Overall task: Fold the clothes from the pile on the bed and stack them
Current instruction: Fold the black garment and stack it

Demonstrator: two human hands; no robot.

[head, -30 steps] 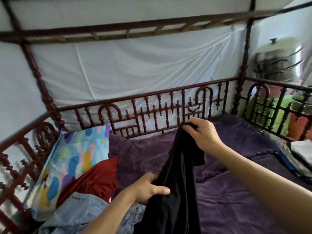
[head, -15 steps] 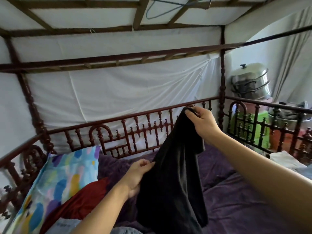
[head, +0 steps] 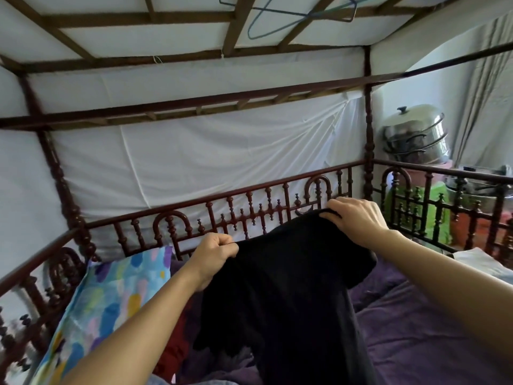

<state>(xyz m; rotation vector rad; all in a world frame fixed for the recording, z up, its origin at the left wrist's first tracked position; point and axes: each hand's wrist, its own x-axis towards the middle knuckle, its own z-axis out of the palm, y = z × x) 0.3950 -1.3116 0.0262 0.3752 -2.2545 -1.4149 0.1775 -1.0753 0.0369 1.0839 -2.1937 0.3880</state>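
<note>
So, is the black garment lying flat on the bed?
No, the left hand and the right hand grip the black garment by its top edge, and it hangs above the purple bedsheet.

- Left hand (head: 215,252) has moved up from the side of the black garment (head: 291,287) and now pinches its top edge.
- Garment now spread between both hands.

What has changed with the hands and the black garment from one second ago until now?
The left hand moved up the black garment from its side and now pinches its top edge. The right hand kept its grip on the other top corner, so the cloth now hangs spread between both hands. The patterned pillow and purple sheet stayed in place.
</note>
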